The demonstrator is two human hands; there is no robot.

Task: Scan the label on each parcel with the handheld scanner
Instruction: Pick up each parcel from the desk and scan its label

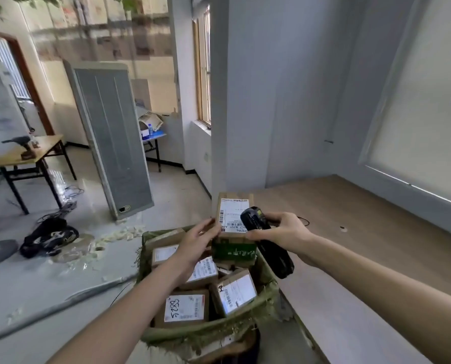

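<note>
My left hand [197, 241] holds a brown cardboard parcel [232, 254] upright above a green woven sack [208, 332]. Its white label [232, 212] faces me, and a green printed band runs across its lower part. My right hand [282, 233] grips a black handheld scanner [267, 244], whose head lies over the label's right edge. Inside the sack lie several more labelled parcels, among them one marked 5288 [183, 308] and another with a white label [236, 291].
A wooden table [363, 232] stretches to the right of the sack, next to a white wall. On the floor to the left stand a leaning grey panel [111, 143], a small table [22, 156], a dark bag [48, 237] and scattered debris.
</note>
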